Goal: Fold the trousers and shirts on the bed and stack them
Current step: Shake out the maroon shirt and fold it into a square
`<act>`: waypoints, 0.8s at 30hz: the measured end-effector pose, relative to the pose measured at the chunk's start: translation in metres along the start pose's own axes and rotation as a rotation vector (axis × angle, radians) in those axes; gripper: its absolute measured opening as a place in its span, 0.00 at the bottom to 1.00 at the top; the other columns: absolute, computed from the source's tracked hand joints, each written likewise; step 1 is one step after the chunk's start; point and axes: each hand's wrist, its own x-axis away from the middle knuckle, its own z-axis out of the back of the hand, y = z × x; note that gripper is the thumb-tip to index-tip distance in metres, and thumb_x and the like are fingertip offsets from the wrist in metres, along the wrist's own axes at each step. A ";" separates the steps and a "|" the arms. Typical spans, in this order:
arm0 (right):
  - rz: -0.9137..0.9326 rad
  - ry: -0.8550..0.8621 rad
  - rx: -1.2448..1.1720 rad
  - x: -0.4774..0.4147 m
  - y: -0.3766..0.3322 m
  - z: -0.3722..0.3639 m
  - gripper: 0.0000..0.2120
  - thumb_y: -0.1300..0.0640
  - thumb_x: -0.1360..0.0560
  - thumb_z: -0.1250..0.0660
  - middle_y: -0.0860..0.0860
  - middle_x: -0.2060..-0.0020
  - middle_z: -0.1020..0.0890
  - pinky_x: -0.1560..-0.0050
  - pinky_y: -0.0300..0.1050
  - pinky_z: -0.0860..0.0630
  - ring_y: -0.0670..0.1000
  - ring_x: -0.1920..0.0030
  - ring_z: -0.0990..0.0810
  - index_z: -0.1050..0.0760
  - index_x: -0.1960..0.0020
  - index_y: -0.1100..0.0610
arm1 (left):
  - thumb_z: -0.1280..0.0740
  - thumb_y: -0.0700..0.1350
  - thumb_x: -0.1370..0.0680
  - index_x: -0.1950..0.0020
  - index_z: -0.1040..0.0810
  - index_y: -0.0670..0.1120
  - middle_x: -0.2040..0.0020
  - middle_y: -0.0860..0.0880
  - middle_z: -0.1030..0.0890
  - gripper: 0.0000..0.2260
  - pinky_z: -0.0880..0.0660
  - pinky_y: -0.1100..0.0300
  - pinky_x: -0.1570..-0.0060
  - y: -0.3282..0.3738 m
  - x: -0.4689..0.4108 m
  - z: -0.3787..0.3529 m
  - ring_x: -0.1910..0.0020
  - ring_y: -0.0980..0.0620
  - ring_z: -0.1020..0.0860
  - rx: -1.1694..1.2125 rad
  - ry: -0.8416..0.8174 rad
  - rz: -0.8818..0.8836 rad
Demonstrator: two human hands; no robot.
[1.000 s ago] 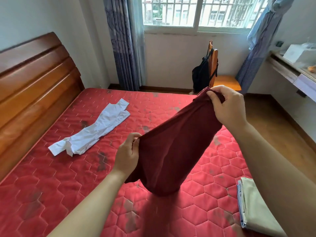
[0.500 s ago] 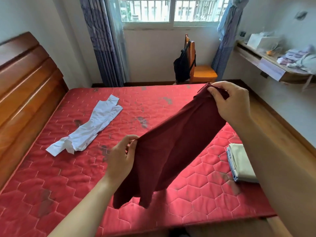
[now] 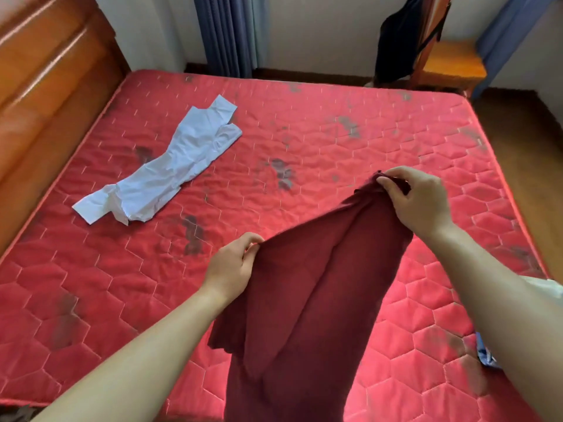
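A dark red garment [image 3: 307, 300] hangs between my two hands above the red quilted mattress [image 3: 350, 153]. My left hand [image 3: 233, 268] pinches its near upper edge. Farther back, my right hand [image 3: 417, 199] grips the opposite corner, bunched in the fingers. The cloth droops from both hands toward the near edge of the bed. A white garment [image 3: 170, 169] lies crumpled and stretched out on the left part of the mattress. Behind my right forearm, a sliver of the folded stack [image 3: 484, 351] shows at the right edge of the bed.
The wooden headboard [image 3: 45, 74] runs along the left side. A wooden chair [image 3: 447, 59] with a black bag [image 3: 396, 50] hung on it stands beyond the far right corner of the bed. Blue curtains [image 3: 228, 32] hang at the back wall. Wooden floor lies to the right.
My view has tilted down toward the bed. Both hands have come lower with the red garment, which now hangs longer toward the near edge. The folded stack is now mostly behind my right arm.
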 end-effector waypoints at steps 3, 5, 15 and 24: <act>-0.048 -0.078 0.048 -0.052 0.051 -0.084 0.08 0.53 0.25 0.32 0.55 0.56 0.16 0.54 0.48 0.26 0.58 0.54 0.19 0.19 0.51 0.57 | 0.38 0.42 0.21 0.48 0.23 0.51 0.63 0.58 0.23 0.06 0.36 0.65 0.63 -0.043 -0.073 -0.044 0.61 0.55 0.24 -0.050 0.001 0.094; -0.089 -0.147 0.082 -0.085 0.081 -0.139 0.11 0.51 0.25 0.34 0.55 0.51 0.17 0.51 0.50 0.27 0.59 0.49 0.21 0.21 0.46 0.56 | 0.37 0.42 0.22 0.45 0.23 0.49 0.55 0.53 0.21 0.08 0.33 0.61 0.56 -0.073 -0.121 -0.073 0.53 0.49 0.23 -0.075 0.017 0.160; -0.053 -0.665 0.047 0.030 0.133 -0.325 0.24 0.49 0.24 0.35 0.56 0.33 0.32 0.36 0.55 0.32 0.57 0.33 0.32 0.32 0.32 0.58 | 0.35 0.49 0.24 0.35 0.30 0.50 0.37 0.48 0.27 0.17 0.29 0.51 0.42 -0.208 -0.106 -0.179 0.38 0.47 0.27 -0.272 -0.219 0.478; -0.152 -0.683 0.026 0.140 0.114 -0.378 0.22 0.46 0.25 0.35 0.51 0.34 0.30 0.38 0.49 0.32 0.51 0.33 0.33 0.29 0.34 0.54 | 0.30 0.56 0.29 0.33 0.34 0.50 0.37 0.50 0.28 0.28 0.29 0.51 0.43 -0.248 -0.089 -0.207 0.39 0.46 0.27 -0.281 -0.158 0.480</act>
